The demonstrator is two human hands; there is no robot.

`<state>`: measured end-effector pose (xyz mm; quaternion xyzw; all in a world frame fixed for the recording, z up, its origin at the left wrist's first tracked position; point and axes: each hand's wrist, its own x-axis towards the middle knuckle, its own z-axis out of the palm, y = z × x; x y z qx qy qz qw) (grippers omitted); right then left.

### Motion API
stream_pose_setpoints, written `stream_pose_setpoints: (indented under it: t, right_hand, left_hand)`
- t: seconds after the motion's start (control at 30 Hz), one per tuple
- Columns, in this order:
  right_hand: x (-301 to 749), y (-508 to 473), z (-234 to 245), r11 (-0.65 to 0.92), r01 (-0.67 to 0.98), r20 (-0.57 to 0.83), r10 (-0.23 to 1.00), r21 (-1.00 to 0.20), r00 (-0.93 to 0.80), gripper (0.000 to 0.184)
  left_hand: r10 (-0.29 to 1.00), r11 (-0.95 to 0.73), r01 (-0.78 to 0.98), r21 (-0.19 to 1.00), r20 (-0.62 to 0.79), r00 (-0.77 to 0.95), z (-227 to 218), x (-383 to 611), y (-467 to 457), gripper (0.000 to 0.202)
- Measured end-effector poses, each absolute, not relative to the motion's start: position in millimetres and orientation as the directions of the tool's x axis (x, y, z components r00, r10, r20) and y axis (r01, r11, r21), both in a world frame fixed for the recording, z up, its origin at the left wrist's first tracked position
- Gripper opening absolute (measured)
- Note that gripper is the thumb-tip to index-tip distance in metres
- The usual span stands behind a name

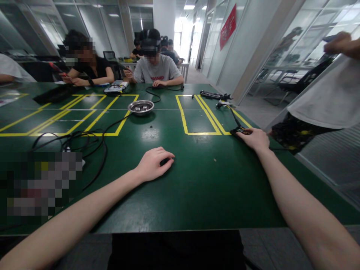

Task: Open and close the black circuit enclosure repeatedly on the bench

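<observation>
My left hand (pixel 156 165) rests on the green table (pixel 191 202), near its middle. Its fingers are loosely curved, with a gap between thumb and forefinger, and nothing shows in it. Farther right, my right hand (pixel 255 139) has thumb and fingers closed on a small black part with yellowish wires (pixel 239 131), by the table's right side. The part's exact kind is too small to make out, and my hand covers some of it. A dark cable (pixel 234 115) runs from there toward a white and black piece (pixel 223 103) farther back.
A metal bowl (pixel 141 107) holding small metal pieces stands beyond my left hand. Black cables (pixel 81 140) lie coiled at left, along yellow tape (pixel 118 127). A black tool-like object (pixel 213 95) lies at back right. Two people sit opposite; another person (pixel 329 90) stands at right.
</observation>
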<state>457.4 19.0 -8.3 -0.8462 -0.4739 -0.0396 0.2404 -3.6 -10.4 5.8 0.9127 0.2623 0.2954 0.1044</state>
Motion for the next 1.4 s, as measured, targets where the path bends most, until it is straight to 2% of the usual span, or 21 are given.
stream_pose_setpoints:
  t: [0.07,0.13,0.23,0.33,0.47,0.57,0.63,0.77,0.97,1.13,1.4]
  right_hand:
    - [439,20,-1,-0.473,0.807,0.224,0.795,-0.353,0.564,0.049]
    - [416,21,4,-0.378,0.855,0.206,0.86,-0.356,0.466,0.046]
    - [375,18,7,-0.169,0.909,0.19,0.948,-0.381,0.255,0.041]
    - [328,6,7,0.141,0.898,0.214,0.975,-0.417,-0.054,0.035]
    - [268,-26,9,0.511,0.729,0.214,0.857,-0.455,-0.468,0.03]
    - [239,-48,10,0.625,0.597,0.166,0.748,-0.504,-0.643,0.029]
    - [231,-56,10,0.632,0.593,0.151,0.737,-0.499,-0.659,0.028]
    - [229,-60,13,0.61,0.652,0.15,0.772,-0.45,-0.617,0.031]
    - [232,-56,17,0.572,0.714,0.16,0.813,-0.403,-0.56,0.044]
    - [232,-57,16,0.506,0.751,0.182,0.86,-0.424,-0.477,0.046]
    - [230,-58,12,0.534,0.719,0.226,0.844,-0.445,-0.486,0.052]
  left_hand:
    - [0.544,-0.838,0.419,0.349,0.481,0.687,5,-3,-10,0.015]
    - [0.548,-0.835,0.421,0.353,0.478,0.686,5,-3,-11,0.015]
    - [0.549,-0.834,0.421,0.355,0.476,0.687,5,-3,-11,0.016]
    - [0.544,-0.838,0.413,0.356,0.498,0.676,6,-4,-11,0.018]
    - [0.486,-0.874,0.359,0.327,0.552,0.678,9,-3,-14,0.032]
    - [0.398,-0.916,0.283,0.286,0.539,0.743,11,-2,-18,0.031]
    - [0.374,-0.921,0.252,0.297,0.494,0.785,12,-2,-21,0.027]
    - [0.412,-0.901,0.284,0.329,0.44,0.798,10,-4,-23,0.02]
    - [0.412,-0.909,0.312,0.276,0.477,0.777,7,-8,-22,0.02]
    - [0.442,-0.896,0.346,0.28,0.478,0.759,9,-9,-20,0.023]
    - [0.557,-0.822,0.437,0.365,0.353,0.752,9,-13,-16,0.02]
